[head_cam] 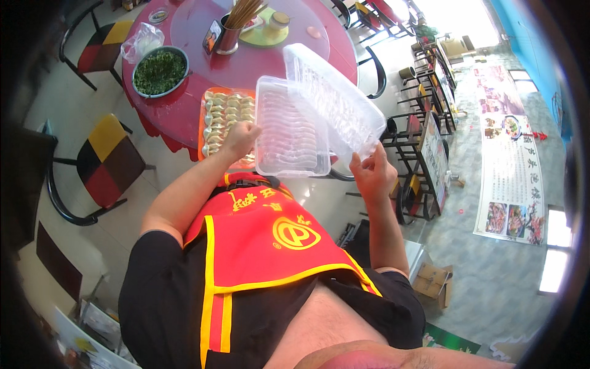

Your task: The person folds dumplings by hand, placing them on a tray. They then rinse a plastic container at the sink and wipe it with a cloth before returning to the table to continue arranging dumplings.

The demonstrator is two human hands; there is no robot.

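In my right hand (374,171) is the near corner of a translucent plastic lid (329,92), raised and tilted at the right. Part of the lid overlaps a clear plastic container (292,133) with a wavy ridged bottom. My left hand (242,140) meets that container's left edge, its fingers curled; they seem to pinch the rim. Under and beside this hand lies an orange tray (201,138) with rows of dumplings (228,108). Farther left on the round table, a bowl (133,78) holds chopped greens (160,71).
The round red table (203,69) bears a plastic bag (144,41), a metal holder (228,40) of chopsticks, a phone (212,36) and a jar (279,20) on a green board (265,39). Patchwork chairs (103,161) stand at the left, more tables and chairs at the right.
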